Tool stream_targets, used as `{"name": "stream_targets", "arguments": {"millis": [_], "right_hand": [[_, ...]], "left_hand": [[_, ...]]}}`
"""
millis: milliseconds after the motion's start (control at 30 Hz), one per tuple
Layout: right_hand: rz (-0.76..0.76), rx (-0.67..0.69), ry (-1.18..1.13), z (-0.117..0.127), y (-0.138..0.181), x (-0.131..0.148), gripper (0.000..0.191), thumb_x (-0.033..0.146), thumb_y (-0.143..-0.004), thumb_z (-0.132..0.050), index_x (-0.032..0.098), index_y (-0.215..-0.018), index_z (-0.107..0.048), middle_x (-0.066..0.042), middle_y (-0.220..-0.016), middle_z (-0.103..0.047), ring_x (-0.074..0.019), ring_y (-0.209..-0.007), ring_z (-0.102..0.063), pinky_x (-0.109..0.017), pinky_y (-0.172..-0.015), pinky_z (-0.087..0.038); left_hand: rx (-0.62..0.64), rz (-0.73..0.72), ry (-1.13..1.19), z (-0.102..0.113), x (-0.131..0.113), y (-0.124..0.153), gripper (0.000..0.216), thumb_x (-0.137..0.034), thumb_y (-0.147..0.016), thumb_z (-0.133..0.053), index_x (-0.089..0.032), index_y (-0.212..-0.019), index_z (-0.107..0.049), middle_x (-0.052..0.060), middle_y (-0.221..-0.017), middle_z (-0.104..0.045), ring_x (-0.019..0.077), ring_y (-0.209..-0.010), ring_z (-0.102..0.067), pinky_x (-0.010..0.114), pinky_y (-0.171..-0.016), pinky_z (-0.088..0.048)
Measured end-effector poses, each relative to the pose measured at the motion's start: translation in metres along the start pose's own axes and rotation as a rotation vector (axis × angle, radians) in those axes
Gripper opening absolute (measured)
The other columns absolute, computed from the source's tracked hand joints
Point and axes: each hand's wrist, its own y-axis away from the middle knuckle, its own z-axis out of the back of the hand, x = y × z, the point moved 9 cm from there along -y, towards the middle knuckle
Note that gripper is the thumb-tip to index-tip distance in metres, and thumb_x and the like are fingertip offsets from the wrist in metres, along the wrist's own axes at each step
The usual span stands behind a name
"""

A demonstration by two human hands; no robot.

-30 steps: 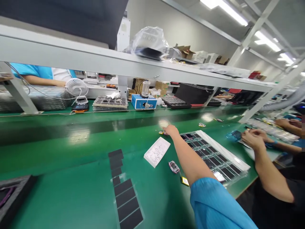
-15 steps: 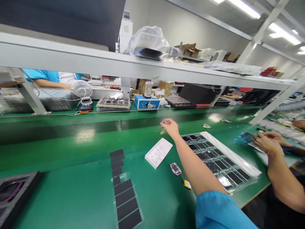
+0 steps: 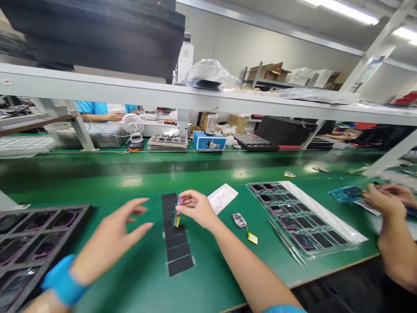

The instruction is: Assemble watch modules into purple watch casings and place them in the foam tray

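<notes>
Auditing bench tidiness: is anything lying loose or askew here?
Yes. A small module with its yellow battery lies loose on the green mat by the right hand, outside any tray, and tweezers rest slanted beside the clear tray.

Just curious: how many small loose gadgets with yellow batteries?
2: the held gadget in the right hand, the loose gadget on the table beside it. Farther bits may be more.

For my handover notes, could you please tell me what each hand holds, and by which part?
The right hand pinches a small pink part by its upper end, yellow piece dangling; the left hand holds nothing.
</notes>
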Motion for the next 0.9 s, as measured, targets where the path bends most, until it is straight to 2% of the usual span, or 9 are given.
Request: {"name": "stream_targets", "arguments": {"millis": [67, 133, 233, 300, 400, 500, 600, 733, 900], "right_hand": [[-0.002, 0.043, 0.019, -0.016, 0.007, -0.011, 0.037, 0.028, -0.058, -0.078, 0.018, -0.090, -0.063, -0.003, -0.081, -0.067, -0.0164, -0.076, -0.065, -0.031, -0.075, -0.053], [-0.006, 0.047, 0.042, -0.021, 0.013, -0.019, 0.034, 0.027, -0.060, -0.077, 0.018, -0.090, -0.064, -0.002, -0.081, -0.068, -0.0160, -0.075, -0.064, -0.031, -0.074, -0.053], [-0.057, 0.026, 0.034, -0.019, 0.017, -0.031, 0.029, 0.031, -0.063, -0.075, 0.018, -0.088, -0.066, -0.003, -0.080, -0.068, -0.0158, -0.073, -0.064, -0.029, -0.070, -0.052], [-0.108, 0.040, -0.002, -0.020, 0.017, -0.039, 0.029, 0.034, -0.064, -0.075, 0.018, -0.087, -0.067, -0.004, -0.080, -0.069, -0.0165, -0.074, -0.064, -0.030, -0.070, -0.052], [-0.147, 0.018, -0.054, -0.020, 0.017, -0.044, 0.026, 0.035, -0.071, -0.070, 0.018, -0.089, -0.067, -0.004, -0.083, -0.068, -0.0168, -0.077, -0.065, -0.030, -0.074, -0.052], [-0.085, -0.026, -0.032, -0.018, 0.019, -0.037, 0.015, 0.029, -0.077, -0.063, 0.018, -0.086, -0.067, -0.003, -0.084, -0.066, -0.0155, -0.077, -0.064, -0.029, -0.073, -0.052], [0.020, -0.001, 0.055, -0.021, 0.022, -0.023, 0.005, 0.020, -0.075, -0.064, 0.019, -0.078, -0.067, -0.003, -0.086, -0.062, -0.0148, -0.080, -0.062, -0.027, -0.073, -0.052], [0.091, 0.022, 0.161, -0.025, 0.025, -0.013, 0.009, 0.013, -0.073, -0.065, 0.020, -0.076, -0.068, -0.002, -0.087, -0.059, -0.0138, -0.083, -0.059, -0.025, -0.074, -0.050], [0.120, 0.027, 0.190, -0.026, 0.027, -0.011, 0.008, 0.014, -0.074, -0.067, 0.021, -0.078, -0.069, -0.002, -0.087, -0.059, -0.0133, -0.083, -0.060, -0.025, -0.074, -0.050]], "left_hand": [[0.176, 0.047, 0.132, -0.043, 0.007, -0.009, 0.068, -0.034, -0.061, -0.078, -0.025, -0.124, -0.055, 0.007, -0.110, -0.067, 0.0281, -0.102, -0.061, 0.038, -0.082, -0.052], [0.329, 0.083, 0.326, -0.084, 0.015, -0.017, 0.068, -0.028, -0.062, -0.077, -0.022, -0.125, -0.054, 0.010, -0.116, -0.065, 0.0280, -0.106, -0.060, 0.039, -0.085, -0.052], [0.401, 0.114, 0.522, -0.114, 0.029, -0.023, 0.055, -0.024, -0.064, -0.076, -0.020, -0.117, -0.061, 0.010, -0.116, -0.065, 0.0262, -0.101, -0.063, 0.039, -0.087, -0.051], [0.403, 0.183, 0.631, -0.119, 0.040, -0.021, 0.054, -0.023, -0.065, -0.077, -0.020, -0.116, -0.062, 0.009, -0.117, -0.065, 0.0251, -0.101, -0.063, 0.038, -0.088, -0.050], [0.417, 0.362, 0.842, -0.120, 0.052, -0.011, 0.056, -0.023, -0.065, -0.078, -0.019, -0.118, -0.060, 0.010, -0.115, -0.066, 0.0230, -0.101, -0.062, 0.035, -0.088, -0.050], [0.387, 0.455, 1.011, -0.118, 0.054, -0.006, 0.053, -0.021, -0.064, -0.079, -0.020, -0.114, -0.062, 0.008, -0.109, -0.068, 0.0190, -0.095, -0.063, 0.030, -0.084, -0.051], [0.345, 0.449, 1.058, -0.117, 0.053, -0.009, 0.050, -0.018, -0.061, -0.081, -0.020, -0.107, -0.064, 0.005, -0.099, -0.070, 0.0148, -0.087, -0.064, 0.024, -0.079, -0.051], [0.322, 0.417, 1.025, -0.117, 0.055, -0.012, 0.053, -0.016, -0.060, -0.081, -0.021, -0.109, -0.062, 0.005, -0.098, -0.069, 0.0144, -0.089, -0.062, 0.023, -0.080, -0.049], [0.316, 0.307, 0.922, -0.111, 0.057, -0.016, 0.053, -0.015, -0.058, -0.082, -0.019, -0.106, -0.061, 0.006, -0.098, -0.067, 0.0164, -0.092, -0.061, 0.025, -0.081, -0.049]]}}
